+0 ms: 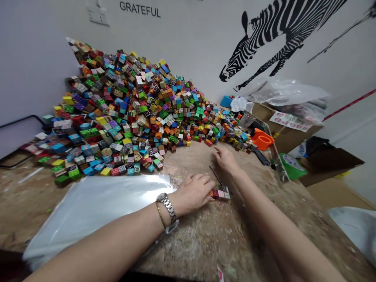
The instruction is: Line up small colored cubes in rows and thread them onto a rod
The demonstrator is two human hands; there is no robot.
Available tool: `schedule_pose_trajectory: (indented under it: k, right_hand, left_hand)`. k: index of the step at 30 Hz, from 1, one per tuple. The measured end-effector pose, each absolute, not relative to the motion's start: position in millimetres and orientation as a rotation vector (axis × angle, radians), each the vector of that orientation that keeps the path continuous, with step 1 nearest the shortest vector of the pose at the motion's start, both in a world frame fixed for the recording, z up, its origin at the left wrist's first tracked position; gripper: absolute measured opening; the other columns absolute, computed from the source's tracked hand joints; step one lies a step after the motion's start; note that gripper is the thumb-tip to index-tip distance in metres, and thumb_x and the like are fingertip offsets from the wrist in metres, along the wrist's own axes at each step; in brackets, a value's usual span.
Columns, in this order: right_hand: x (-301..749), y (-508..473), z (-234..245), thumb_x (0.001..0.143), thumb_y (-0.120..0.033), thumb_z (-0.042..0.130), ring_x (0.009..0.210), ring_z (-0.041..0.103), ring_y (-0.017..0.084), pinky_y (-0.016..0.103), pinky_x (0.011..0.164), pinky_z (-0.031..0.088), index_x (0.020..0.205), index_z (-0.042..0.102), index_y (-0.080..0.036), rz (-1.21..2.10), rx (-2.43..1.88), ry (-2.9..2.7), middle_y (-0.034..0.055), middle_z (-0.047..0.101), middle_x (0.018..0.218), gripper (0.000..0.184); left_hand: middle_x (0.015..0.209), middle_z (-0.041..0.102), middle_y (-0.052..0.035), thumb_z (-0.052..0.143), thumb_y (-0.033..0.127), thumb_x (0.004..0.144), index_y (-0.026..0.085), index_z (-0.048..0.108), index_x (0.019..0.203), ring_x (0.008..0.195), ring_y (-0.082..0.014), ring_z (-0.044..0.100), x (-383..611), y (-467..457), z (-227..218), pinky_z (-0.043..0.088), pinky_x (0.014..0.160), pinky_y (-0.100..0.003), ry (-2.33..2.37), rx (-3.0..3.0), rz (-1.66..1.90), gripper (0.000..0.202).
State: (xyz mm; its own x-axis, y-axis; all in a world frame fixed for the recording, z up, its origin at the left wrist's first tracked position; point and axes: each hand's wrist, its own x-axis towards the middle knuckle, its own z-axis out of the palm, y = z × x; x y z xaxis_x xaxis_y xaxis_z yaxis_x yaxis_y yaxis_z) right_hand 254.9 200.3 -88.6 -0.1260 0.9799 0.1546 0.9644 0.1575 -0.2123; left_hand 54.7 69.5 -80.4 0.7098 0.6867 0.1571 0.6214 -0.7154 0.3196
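Observation:
A short block of small patterned cubes (221,193), dark red, pink and grey, lies on the worn wooden table. My left hand (196,192), with a metal watch (167,203) on its wrist, is curled over the left end of these cubes and hides part of them. Farther forward, my right hand (225,158) reaches toward the heap, its index finger stretched out and nothing seen in it. Just beyond that fingertip sits an orange-red cube (208,142), apart from the hand. A thin dark stick (216,175) lies between my hands.
A big heap of colourful cubes (141,113) rises against the wall. Clear plastic sheets or bags (100,203) lie under my left forearm. On the right are an orange tape dispenser (262,140), a green tape roll (292,166), and a cardboard box (326,166) beyond the table edge.

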Motion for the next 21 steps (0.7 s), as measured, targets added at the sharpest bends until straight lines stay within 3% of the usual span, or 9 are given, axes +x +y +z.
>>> schedule_pose_trajectory:
  k: [4, 9, 13, 21]
  right_hand:
    - [237, 228, -89, 0.1, -0.023, 0.047, 0.116, 0.062, 0.024, 0.029, 0.098, 0.046, 0.128, 0.065, -0.014, -0.05, -2.025, -2.198, 0.0155, 0.066, 0.127, 0.035]
    - [223, 251, -92, 0.101, -0.031, 0.048, 0.108, 0.066, 0.028, 0.034, 0.087, 0.049, 0.115, 0.069, -0.014, -0.046, -2.158, -2.127, 0.0181, 0.068, 0.118, 0.031]
    - [217, 262, -90, 0.101, -0.039, 0.049, 0.107, 0.066, 0.028, 0.034, 0.08, 0.05, 0.116, 0.068, -0.015, -0.018, -2.236, -2.027, 0.0173, 0.069, 0.119, 0.034]
    - [243, 233, -81, 0.095, -0.038, 0.056, 0.095, 0.067, 0.024, 0.029, 0.075, 0.045, 0.1, 0.072, -0.015, 0.056, -2.168, -2.028, 0.0129, 0.074, 0.102, 0.028]
  left_hand:
    - [0.133, 0.058, -0.0093, 0.05, 0.036, 0.1, 0.02, 0.054, 0.13, 0.127, -0.0282, 0.052, 54, 70, -83, 0.046, 0.107, -0.049, 1.08, 2.632, 0.387, 0.034]
    - [0.13, 0.059, -0.0096, 0.054, 0.036, 0.098, 0.019, 0.053, 0.13, 0.124, -0.0288, 0.054, 53, 70, -82, 0.048, 0.104, -0.047, 1.083, 2.602, 0.378, 0.036]
    - [0.13, 0.059, -0.01, 0.055, 0.037, 0.097, 0.018, 0.054, 0.127, 0.123, -0.0296, 0.055, 53, 70, -81, 0.049, 0.104, -0.048, 1.092, 2.599, 0.376, 0.035]
    - [0.135, 0.058, -0.0094, 0.052, 0.035, 0.099, 0.019, 0.053, 0.131, 0.126, -0.0286, 0.053, 54, 73, -83, 0.047, 0.107, -0.047, 1.094, 2.596, 0.337, 0.035]
